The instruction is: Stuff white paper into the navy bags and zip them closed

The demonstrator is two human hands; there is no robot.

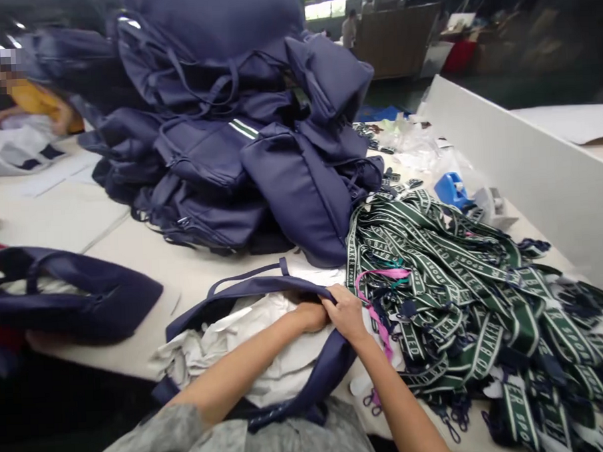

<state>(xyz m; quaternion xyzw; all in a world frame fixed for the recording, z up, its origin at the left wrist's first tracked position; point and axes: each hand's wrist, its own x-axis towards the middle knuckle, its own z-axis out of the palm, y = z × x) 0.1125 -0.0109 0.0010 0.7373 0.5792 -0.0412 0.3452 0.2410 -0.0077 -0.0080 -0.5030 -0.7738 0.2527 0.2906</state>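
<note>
An unzipped navy bag [332,361] lies at the table's front edge against my body, its opening facing up. Crumpled off-white material [266,321] fills its inside. My left hand [311,316] reaches across the opening to the bag's far right edge, with its fingertips tucked inside and hidden under the rim. At the same edge, my right hand [346,311] pinches the navy rim between thumb and fingers. The two hands are close together. A thin navy strap [248,273] arches above the bag's far side.
Navy bags [299,179] are piled high behind. Green lettered straps [433,260] with metal hooks and a pink ribbon [383,274] lie right, near a blue tape dispenser [451,190] and a white partition [518,163]. Another navy bag [99,295] is at left; a person in yellow [39,101] sits beyond.
</note>
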